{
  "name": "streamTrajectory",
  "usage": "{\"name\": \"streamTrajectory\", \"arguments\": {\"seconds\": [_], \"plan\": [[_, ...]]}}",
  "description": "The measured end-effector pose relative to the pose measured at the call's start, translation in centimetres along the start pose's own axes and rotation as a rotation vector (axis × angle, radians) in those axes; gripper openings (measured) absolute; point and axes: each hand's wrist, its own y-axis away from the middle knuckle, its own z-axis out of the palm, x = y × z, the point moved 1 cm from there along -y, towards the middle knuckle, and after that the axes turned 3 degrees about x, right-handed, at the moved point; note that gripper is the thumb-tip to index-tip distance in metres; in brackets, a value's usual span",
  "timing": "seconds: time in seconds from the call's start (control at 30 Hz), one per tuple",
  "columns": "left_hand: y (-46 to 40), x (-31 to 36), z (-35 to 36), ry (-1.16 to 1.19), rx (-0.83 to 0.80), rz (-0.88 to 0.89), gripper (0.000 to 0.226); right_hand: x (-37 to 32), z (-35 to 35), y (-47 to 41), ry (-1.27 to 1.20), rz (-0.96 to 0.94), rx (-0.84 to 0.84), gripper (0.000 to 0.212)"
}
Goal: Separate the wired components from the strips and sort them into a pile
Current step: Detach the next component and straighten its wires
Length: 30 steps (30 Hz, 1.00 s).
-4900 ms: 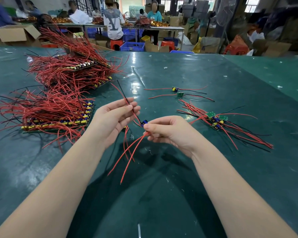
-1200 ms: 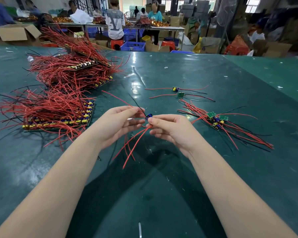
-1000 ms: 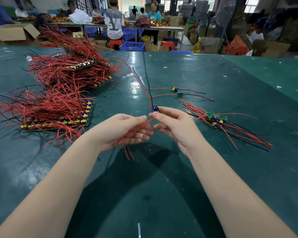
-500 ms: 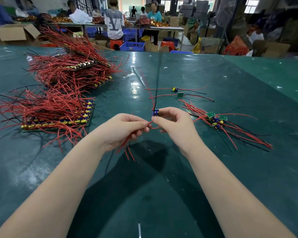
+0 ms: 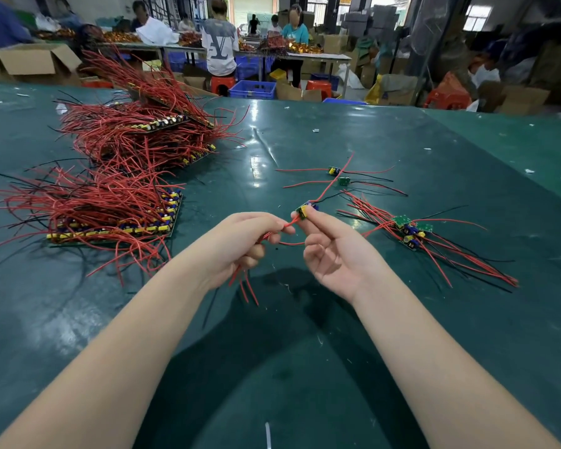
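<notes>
1. Small wired part (image 5: pixel 306 209), yellow and blue on a green board, held up above the worktop (image 5: pixel 305 367) at mid-frame.
2. Right hand (image 5: pixel 334 251) pinches the part between thumb and forefinger; other fingers loosely curled, palm facing up.
3. Left hand (image 5: pixel 240 246) closed round a bunch of red wires (image 5: pixel 250 286) from the part; wire ends hang out below the fist.
4. One red wire (image 5: pixel 337 176) and a black one run from the part up and to the right.
5. Pile of sorted parts (image 5: pixel 410 233) lies on the worktop right of the right hand, wires fanned out toward the lower right.
6. Two loose parts (image 5: pixel 339 176) lie beyond the hands, near each other, wires spread sideways.
7. Strip (image 5: pixel 117 230) full of parts with red wires lies left of the left hand.
8. More strips (image 5: pixel 149 134) stacked behind it, far left, wires sticking out.
9. Background: other people at tables, cardboard boxes (image 5: pixel 36 63), blue crates (image 5: pixel 253 89).
</notes>
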Motion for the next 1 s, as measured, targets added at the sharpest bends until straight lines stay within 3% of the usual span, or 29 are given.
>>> {"name": "streamTrajectory", "arguments": {"seconds": [0.17, 0.23, 0.43, 0.6, 0.7, 1.0], "plan": [[0.0, -0.6, 0.1, -0.177, 0.067, 0.177, 0.019, -0.2, -0.2, 0.0, 0.286, -0.219, 0.047, 0.002], [-0.1, -0.8, 0.2, -0.195, 0.097, 0.181, 0.016, -0.2, -0.2, 0.1, 0.325, -0.264, 0.07, 0.007], [-0.1, -0.7, 0.1, -0.037, 0.085, 0.154, 0.006, -0.3, 0.0, 0.3, 0.39, -0.35, 0.076, 0.007], [0.3, 0.0, -0.1, -0.209, 0.177, 0.402, 0.007, -0.3, 0.1, 0.4, 0.237, -0.245, 0.016, 0.007], [0.5, 0.2, 0.0, -0.218, 0.199, 0.46, 0.007, -0.4, 0.3, 0.5, 0.114, -0.134, -0.026, 0.005], [0.3, 0.1, 0.0, -0.173, 0.072, 0.277, 0.017, -0.5, -0.1, 0.1, 0.109, -0.187, 0.037, 0.004]]}}
